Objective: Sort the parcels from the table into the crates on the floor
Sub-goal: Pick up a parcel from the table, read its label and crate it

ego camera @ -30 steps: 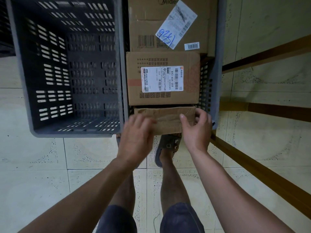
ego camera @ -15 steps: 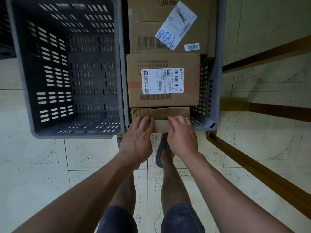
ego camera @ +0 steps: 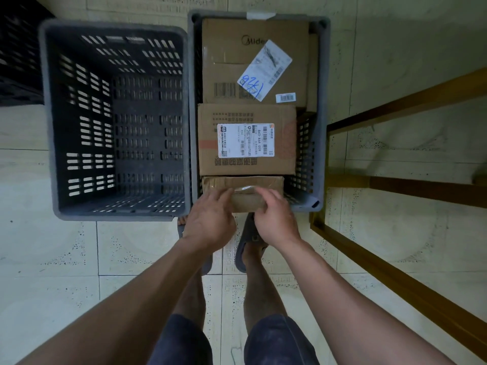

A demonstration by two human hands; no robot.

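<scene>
A small brown taped parcel lies at the near end of the right grey crate, tight against a labelled cardboard box. Beyond that box a larger printed carton fills the crate's far end. My left hand rests on the small parcel's near left part with its fingers laid flat over the top. My right hand presses on the near right part, thumb pointing inward. Between the two hands a strip of the parcel shows.
An empty grey slotted crate stands on the tiled floor just left of the filled one. A black crate sits at the far left. Wooden table rails run along the right. My sandalled feet stand right below the crates.
The small parcel has gone down into the near end of the right crate. My hands moved from its two ends onto its top and drew closer together.
</scene>
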